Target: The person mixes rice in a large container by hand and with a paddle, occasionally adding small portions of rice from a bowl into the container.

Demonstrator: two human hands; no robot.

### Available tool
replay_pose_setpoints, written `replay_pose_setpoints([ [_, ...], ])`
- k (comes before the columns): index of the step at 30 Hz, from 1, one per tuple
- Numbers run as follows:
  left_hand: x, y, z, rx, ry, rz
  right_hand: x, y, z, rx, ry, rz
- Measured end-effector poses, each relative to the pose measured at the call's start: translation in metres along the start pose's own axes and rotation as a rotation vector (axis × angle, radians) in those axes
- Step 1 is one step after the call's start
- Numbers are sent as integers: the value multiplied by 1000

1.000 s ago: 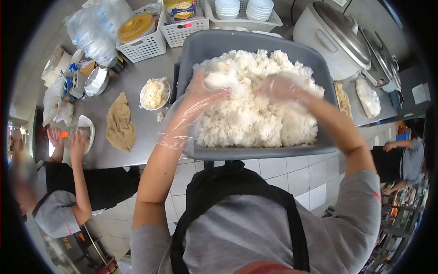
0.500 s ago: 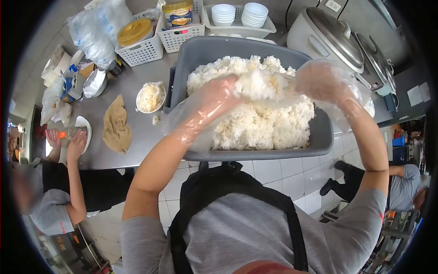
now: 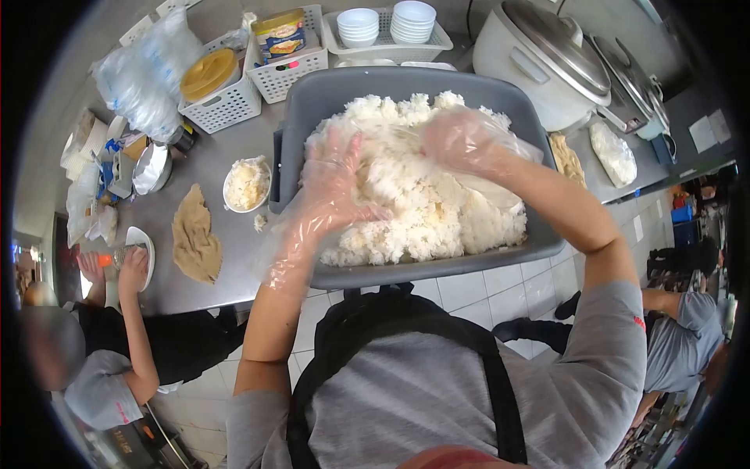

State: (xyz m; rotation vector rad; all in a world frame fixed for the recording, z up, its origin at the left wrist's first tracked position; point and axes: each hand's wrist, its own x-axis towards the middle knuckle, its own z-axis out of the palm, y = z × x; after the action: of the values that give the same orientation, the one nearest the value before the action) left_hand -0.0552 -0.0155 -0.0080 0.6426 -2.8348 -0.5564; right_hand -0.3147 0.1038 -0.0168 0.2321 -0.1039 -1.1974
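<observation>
Cooked white rice is heaped in a large grey plastic tub. My left hand, in a clear plastic glove, rests on the left side of the heap with its fingers spread. Over the upper right of the rice is my right hand, also gloved in clear plastic. Its fingers are curled and blurred; whatever is in them is hidden. The rice just left of this hand is smeared by motion. A white bowl of rice stands left of the tub.
A brown cloth lies on the steel counter. White baskets, stacked bowls and a large rice cooker line the back. At left, a co-worker's hands are by a white dish; another person is at right.
My left hand has come down and left onto the rice, its fingers now spread. My right hand has moved left over the heap. The clump of rice between the hands is no longer lifted.
</observation>
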Motion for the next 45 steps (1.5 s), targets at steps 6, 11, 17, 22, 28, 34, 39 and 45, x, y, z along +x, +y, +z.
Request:
replay_pose_setpoints([
  [6,-11,-11,8,-75,216,20,88,9,63,-2383,131,-289],
  [11,-12,-30,19,-63,334,21,153,-12,92,-4004,375,137],
  [17,-16,-27,8,-222,377,88,159,-46,40,-3924,-56,-71],
  [22,-15,-23,8,-230,246,234,57,-8,101,-3128,618,162],
  [28,-10,-14,6,-153,176,251,-52,-39,103,-2411,1432,9],
  [34,-9,-26,14,-163,164,165,-44,-112,26,-2010,1488,-295],
  [39,-5,-22,4,-67,200,181,-37,-169,-16,-1646,1218,-279],
  [45,-6,-14,-8,-90,154,181,7,-130,1,-1718,1133,-135],
])
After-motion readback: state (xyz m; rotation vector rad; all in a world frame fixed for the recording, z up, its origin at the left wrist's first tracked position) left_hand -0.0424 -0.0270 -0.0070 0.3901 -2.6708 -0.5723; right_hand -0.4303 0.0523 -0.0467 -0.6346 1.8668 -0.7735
